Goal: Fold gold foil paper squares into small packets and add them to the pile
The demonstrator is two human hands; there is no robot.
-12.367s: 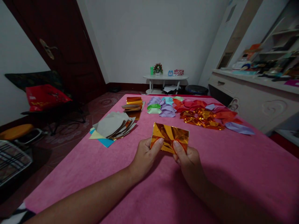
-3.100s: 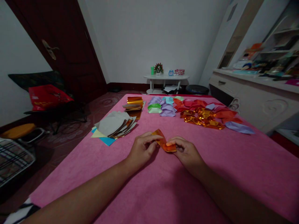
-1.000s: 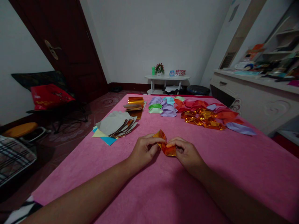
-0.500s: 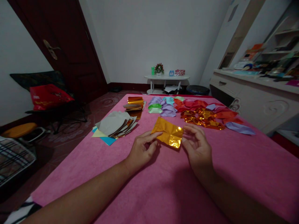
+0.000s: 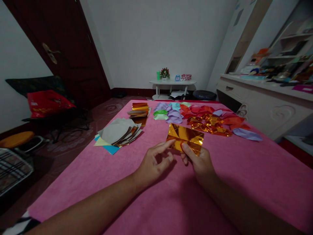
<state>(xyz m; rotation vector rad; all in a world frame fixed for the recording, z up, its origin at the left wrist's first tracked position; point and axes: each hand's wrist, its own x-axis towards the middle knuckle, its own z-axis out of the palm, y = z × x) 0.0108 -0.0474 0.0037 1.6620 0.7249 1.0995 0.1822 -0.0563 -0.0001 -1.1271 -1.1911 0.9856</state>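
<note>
A gold foil paper (image 5: 186, 139), folded into a creased rectangle, is held up just above the pink tablecloth (image 5: 244, 176). My right hand (image 5: 198, 162) pinches its lower edge between thumb and fingers. My left hand (image 5: 154, 162) is beside it with fingers loosely apart, and its index fingertip touches the paper's lower left corner.
A fanned stack of flat paper sheets (image 5: 117, 133) lies at the left, with a gold foil stack (image 5: 139, 109) behind it. Folded purple and green pieces (image 5: 168, 114) and red and gold folded pieces (image 5: 210, 120) lie along the far side. A cabinet (image 5: 266, 104) stands at the right.
The gold paper went from a small pinched fold to an opened rectangle, then lifted and turned to face me. My right hand now grips it; my left hand loosened to a fingertip touch.
</note>
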